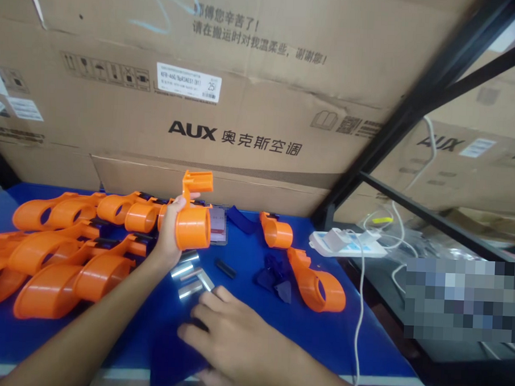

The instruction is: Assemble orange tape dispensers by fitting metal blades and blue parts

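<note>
My left hand [171, 235] is closed around an orange plastic part [193, 227], a wide ring with a narrow arm and a small clip-like holder on top. It is raised above the blue table. Lower and to the right, my right hand [229, 340] has its fingers curled at one silver metal cylinder [205, 279]; its fingertips are partly hidden. Several more silver cylinders [190, 289] lie beside it. A short black rod [226, 268] rests just behind my right hand. Dark blue plastic pieces [275, 278] sit further right.
Several orange ring parts [48, 289] with dark ends line the left of the blue table [314, 343]. Two more orange parts [321, 292] lie at the right. A white power strip [347, 244] with cables stands beyond the edge. Large cardboard boxes [244, 113] and a black frame [380, 124] rise behind.
</note>
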`<state>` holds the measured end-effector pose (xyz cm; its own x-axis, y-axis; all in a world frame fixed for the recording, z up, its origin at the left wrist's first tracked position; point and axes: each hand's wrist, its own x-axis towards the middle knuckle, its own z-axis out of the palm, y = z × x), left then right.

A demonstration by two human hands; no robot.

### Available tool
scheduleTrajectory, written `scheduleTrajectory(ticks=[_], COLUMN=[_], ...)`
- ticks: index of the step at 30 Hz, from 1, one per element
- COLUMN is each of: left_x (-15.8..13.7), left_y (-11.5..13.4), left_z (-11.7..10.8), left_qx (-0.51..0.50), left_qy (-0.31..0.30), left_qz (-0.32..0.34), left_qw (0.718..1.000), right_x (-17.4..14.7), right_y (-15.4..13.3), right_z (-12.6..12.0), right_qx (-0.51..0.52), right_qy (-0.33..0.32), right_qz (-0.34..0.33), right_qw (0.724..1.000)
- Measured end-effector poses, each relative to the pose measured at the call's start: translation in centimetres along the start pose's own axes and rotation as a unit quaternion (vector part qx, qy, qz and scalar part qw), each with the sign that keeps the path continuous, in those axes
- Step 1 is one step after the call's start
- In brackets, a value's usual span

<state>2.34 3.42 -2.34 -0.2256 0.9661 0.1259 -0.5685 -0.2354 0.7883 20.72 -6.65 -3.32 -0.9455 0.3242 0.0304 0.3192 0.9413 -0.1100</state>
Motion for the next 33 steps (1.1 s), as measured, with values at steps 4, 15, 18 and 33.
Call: scheduleTrajectory(ticks=[4, 15, 18, 33], left_x=[0.1, -0.2, -0.1, -0.2], left_y=[0.0, -0.7, -0.8, -0.7], left_z=[-0.1, 0.0, -0.2, 0.1], left_qx=[-0.001, 0.013, 0.022, 0.031], left_qy=[-0.001, -0.002, -0.008, -0.013], left_qz=[-0.007, -0.038, -0.038, -0.055], left_qw=[1.0, 0.999, 0.999, 0.998], right_x=[-2.7, -5.1, -3.0, 2.1], right_y=[-0.4, 6.2, 8.4, 8.9], right_z=[-0.1, -1.0, -1.5, -1.7], right_qx=[0.04, -0.029, -0.099, -0.104], right_qy=[0.016, 0.163, 0.064, -0.062], right_qz=[0.106, 0.472, 0.509, 0.545], right_qw=[0.993, 0.866, 0.853, 0.83])
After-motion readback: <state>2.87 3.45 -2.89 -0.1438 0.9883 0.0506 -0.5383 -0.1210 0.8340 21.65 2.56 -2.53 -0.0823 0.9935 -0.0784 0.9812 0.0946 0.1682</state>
